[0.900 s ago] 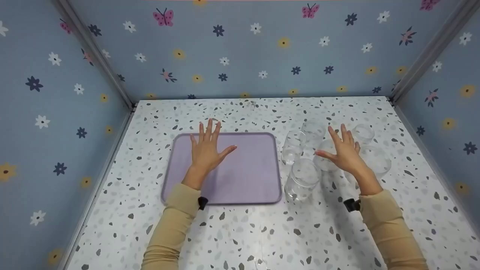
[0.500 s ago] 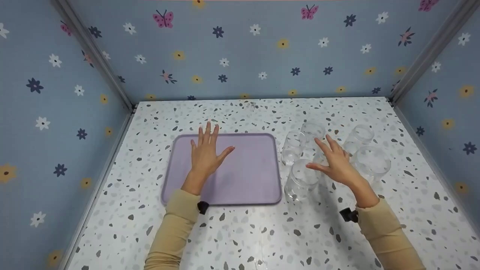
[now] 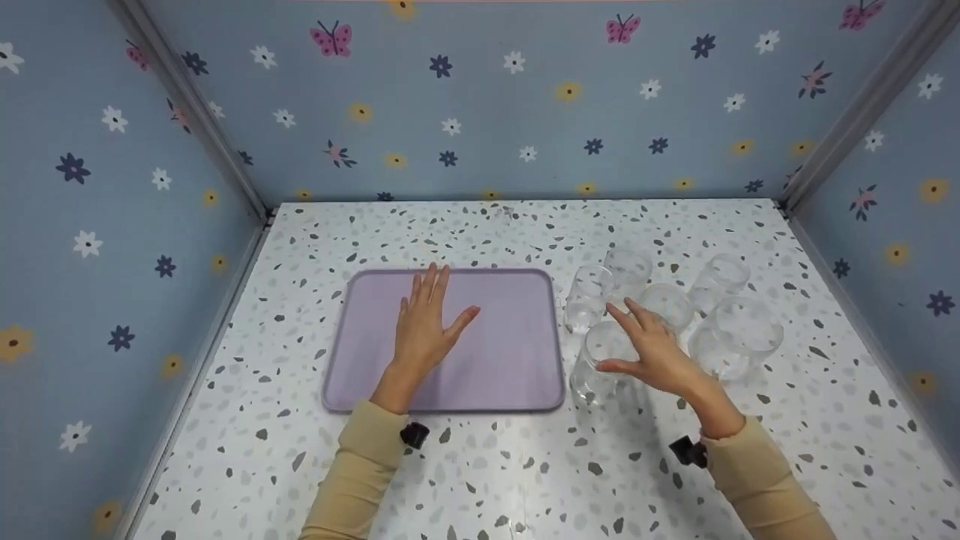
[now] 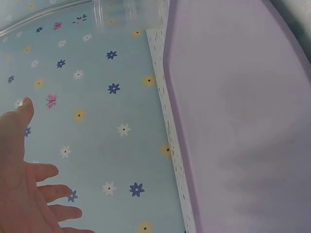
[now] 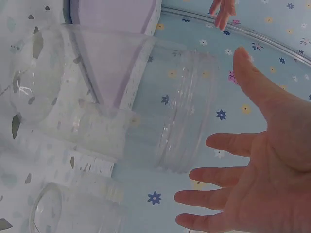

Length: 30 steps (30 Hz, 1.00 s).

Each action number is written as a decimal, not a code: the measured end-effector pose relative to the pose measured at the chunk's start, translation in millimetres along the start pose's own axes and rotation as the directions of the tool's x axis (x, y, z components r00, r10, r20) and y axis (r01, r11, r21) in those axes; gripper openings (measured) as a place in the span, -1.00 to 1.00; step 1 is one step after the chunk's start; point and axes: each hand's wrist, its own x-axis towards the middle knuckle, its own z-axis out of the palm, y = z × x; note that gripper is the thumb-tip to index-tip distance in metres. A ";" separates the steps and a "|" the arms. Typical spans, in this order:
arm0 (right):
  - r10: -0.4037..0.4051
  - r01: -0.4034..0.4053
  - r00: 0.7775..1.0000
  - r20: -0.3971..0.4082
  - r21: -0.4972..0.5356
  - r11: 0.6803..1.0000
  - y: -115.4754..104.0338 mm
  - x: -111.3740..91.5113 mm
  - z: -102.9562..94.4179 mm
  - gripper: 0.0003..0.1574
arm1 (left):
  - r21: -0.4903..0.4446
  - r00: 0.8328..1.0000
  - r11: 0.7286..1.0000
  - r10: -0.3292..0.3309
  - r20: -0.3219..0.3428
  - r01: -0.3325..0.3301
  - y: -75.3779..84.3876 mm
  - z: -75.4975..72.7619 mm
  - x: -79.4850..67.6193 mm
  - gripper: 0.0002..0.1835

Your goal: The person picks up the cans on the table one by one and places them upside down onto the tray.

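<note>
A flat purple tray (image 3: 510,352) lies on the speckled table in the head view. Above its left half hovers my left hand (image 3: 421,330), fingers straight, thumb out to the side, holding nothing. To the tray's right stands a wide, clear jar (image 3: 589,379), upright, its upper part ringed with ridges in the right wrist view. My right hand (image 3: 656,352) is at its right side, fingers spread and thumb apart. In the right wrist view, a gap shows between those fingers and the jar's ridged top. The left wrist view shows my left palm (image 4: 22,189) beside the tray.
Several more clear containers stand behind and right of that jar: a narrow one (image 3: 587,300), one at the back (image 3: 628,266), a round one (image 3: 667,302), a small one (image 3: 726,271) and a wide one (image 3: 746,330). Flowered walls (image 3: 480,97) enclose the table.
My right hand has moved left and toward the front, from above the rear containers to beside the front jar. My left hand has come slightly nearer, its fingers closer together.
</note>
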 end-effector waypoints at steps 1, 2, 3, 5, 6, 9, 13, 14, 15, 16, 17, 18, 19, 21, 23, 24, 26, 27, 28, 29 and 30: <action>-0.006 0.006 1.000 -0.001 -0.001 1.000 -0.2 -0.4 1.5 0.10 | -0.019 1.000 1.000 0.009 -0.016 -0.009 1.2 0.8 -1.4 -0.12; -0.011 0.011 1.000 0.001 0.002 1.000 -0.7 -0.7 2.7 0.11 | -0.040 0.999 0.999 0.018 -0.036 -0.020 2.3 1.7 -2.6 -0.14; -0.012 0.012 1.000 0.005 0.008 1.000 -1.2 -1.0 4.0 0.11 | -0.064 0.998 0.997 0.028 -0.053 -0.031 3.6 2.3 -4.0 -0.15; -0.014 0.014 1.000 0.016 0.024 1.000 -1.9 -1.4 6.3 0.14 | -0.106 0.994 0.993 0.051 -0.092 -0.060 6.1 3.6 -6.6 -0.18; -0.016 0.015 1.000 0.023 0.029 0.999 -2.2 -1.7 7.3 0.15 | -0.120 0.992 0.990 0.061 -0.111 -0.074 7.3 4.4 -7.8 -0.20; -0.014 0.012 0.999 0.041 0.044 0.999 -2.8 -1.9 10.3 0.18 | -0.157 0.982 0.981 0.087 -0.169 -0.114 11.1 6.2 -11.1 -0.24; -0.015 0.013 0.999 0.047 0.041 0.999 -3.7 -1.5 13.9 0.19 | -0.193 0.971 0.972 0.088 -0.223 -0.133 16.0 9.0 -15.5 -0.26; -0.016 0.015 0.999 0.042 0.038 0.999 -4.1 -1.4 14.7 0.19 | -0.204 0.971 0.970 0.082 -0.227 -0.129 17.1 9.8 -16.6 -0.27; -0.017 0.016 0.999 0.035 0.032 0.999 -4.3 -1.2 15.6 0.18 | -0.215 0.970 0.968 0.075 -0.229 -0.126 18.1 10.8 -17.7 -0.28; -0.016 0.015 1.000 0.027 0.026 1.000 -4.5 -1.0 16.5 0.17 | -0.226 0.970 0.967 0.067 -0.232 -0.121 18.9 12.0 -18.9 -0.28; -0.015 0.015 1.000 0.017 0.019 1.000 -4.8 -0.8 17.4 0.16 | -0.237 0.971 0.965 0.060 -0.232 -0.116 19.6 13.2 -20.1 -0.29; -0.014 0.014 1.000 0.006 0.011 1.000 -4.8 -0.6 18.4 0.15 | -0.250 0.972 0.962 0.052 -0.231 -0.111 20.3 14.3 -21.3 -0.30; -0.012 0.012 1.000 -0.003 0.007 1.000 -4.8 -0.4 19.2 0.14 | -0.262 0.972 0.959 0.045 -0.231 -0.107 20.9 15.1 -22.3 -0.31; -0.011 0.011 1.000 -0.023 0.000 1.000 -4.5 0.2 21.0 0.10 | -0.287 0.971 0.952 0.040 -0.234 -0.108 21.8 17.2 -24.0 -0.33; -0.008 0.008 0.999 -0.044 0.000 1.000 -4.3 0.3 22.5 0.07 | -0.307 0.971 0.945 0.036 -0.236 -0.110 22.8 18.9 -25.7 -0.34; -0.007 0.008 0.998 -0.056 0.006 1.000 -4.1 0.1 23.3 0.06 | -0.318 0.971 0.941 0.035 -0.238 -0.112 23.2 19.8 -26.5 -0.35; -0.010 0.012 0.997 -0.081 0.023 1.000 -3.7 -0.5 25.0 0.04 | -0.337 0.969 0.934 0.038 -0.243 -0.120 23.9 21.7 -27.8 -0.37; -0.011 0.014 0.995 -0.095 0.033 0.999 -3.7 -1.2 25.7 0.03 | -0.344 0.969 0.931 0.038 -0.245 -0.123 24.3 22.7 -28.5 -0.38; -0.012 0.017 0.994 -0.107 0.042 0.999 -3.6 -1.9 26.3 0.02 | -0.353 0.968 0.927 0.039 -0.248 -0.128 24.7 23.6 -29.3 -0.39; -0.014 0.020 0.993 -0.120 0.053 0.998 -3.5 -2.7 26.9 0.01 | -0.363 0.967 0.923 0.038 -0.251 -0.131 25.2 24.7 -29.9 -0.40; -0.013 0.022 0.991 -0.132 0.062 0.998 -3.4 -3.6 27.5 0.01 | -0.371 0.966 0.918 0.040 -0.255 -0.136 25.7 25.6 -30.6 -0.41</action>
